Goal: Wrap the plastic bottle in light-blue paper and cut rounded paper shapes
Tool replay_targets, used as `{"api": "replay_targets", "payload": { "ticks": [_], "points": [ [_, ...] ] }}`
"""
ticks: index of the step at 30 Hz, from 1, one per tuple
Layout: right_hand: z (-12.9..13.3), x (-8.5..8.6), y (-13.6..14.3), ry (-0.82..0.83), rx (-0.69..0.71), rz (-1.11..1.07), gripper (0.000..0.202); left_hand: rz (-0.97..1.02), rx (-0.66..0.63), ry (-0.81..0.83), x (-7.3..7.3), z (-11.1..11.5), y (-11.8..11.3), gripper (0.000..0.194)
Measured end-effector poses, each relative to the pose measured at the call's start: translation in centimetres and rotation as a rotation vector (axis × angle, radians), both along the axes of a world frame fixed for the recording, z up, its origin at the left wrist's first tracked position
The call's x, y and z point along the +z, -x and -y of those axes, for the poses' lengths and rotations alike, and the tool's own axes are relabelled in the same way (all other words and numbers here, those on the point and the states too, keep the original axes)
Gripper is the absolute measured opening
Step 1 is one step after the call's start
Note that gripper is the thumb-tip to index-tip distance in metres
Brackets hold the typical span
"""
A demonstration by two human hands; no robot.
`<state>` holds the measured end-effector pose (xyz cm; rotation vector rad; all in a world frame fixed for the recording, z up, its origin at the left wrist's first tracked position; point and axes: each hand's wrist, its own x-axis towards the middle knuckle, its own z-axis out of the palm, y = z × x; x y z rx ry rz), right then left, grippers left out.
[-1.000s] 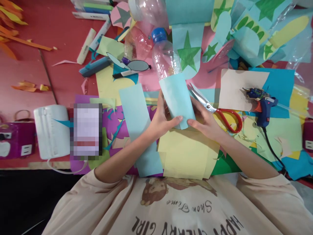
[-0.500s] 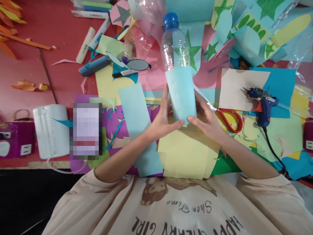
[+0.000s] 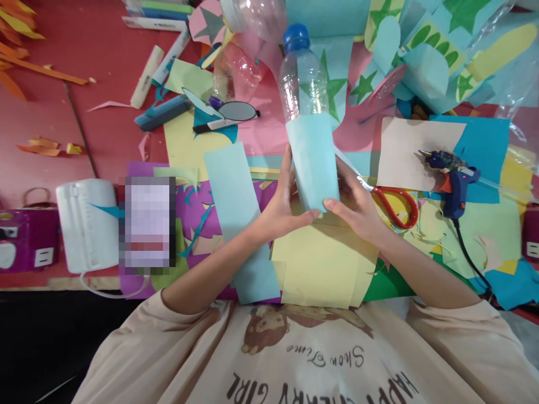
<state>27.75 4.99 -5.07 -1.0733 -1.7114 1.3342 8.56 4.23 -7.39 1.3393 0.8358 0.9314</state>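
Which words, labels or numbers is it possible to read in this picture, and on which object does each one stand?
"Show Time": on the person's shirt, under the cartoon print, seen upside down.
"HAPPY CHERRY GIRL": shirt, bottom edge, partly cut off, so the reading is uncertain.
Print on the white marker: too small to read.
Pixelated rectangle: unreadable.

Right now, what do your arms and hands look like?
Both hands are bare: no gloves, rings or watch show on the left hand or the right hand. The forearms are bare too. Loose, pale peach sleeves are pushed up near the elbows, part of a top with a cartoon picture and dark lettering.
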Motion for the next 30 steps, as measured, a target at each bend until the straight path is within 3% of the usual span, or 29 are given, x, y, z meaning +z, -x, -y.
{"api": "replay_targets", "payload": {
  "ticks": [20, 25, 30],
  "points": [
    [0.15, -0.19, -0.15, -0.064, 0.004, 0.054, 0.069, 0.087, 0.048, 0.055, 0.02, 0.04, -0.17, 0.111],
    [0.41, -0.42, -0.12, -0.119, 0.003, 0.157, 0.079, 0.1, 0.102, 0.117, -0.19, -0.17, -0.08, 0.092],
    [0.51, -0.46, -0.11, -0.14, 0.006, 0.186, 0.075, 0.095, 0.133, 0.106, -0.38, -0.33, -0.08, 0.082]
  ]
}}
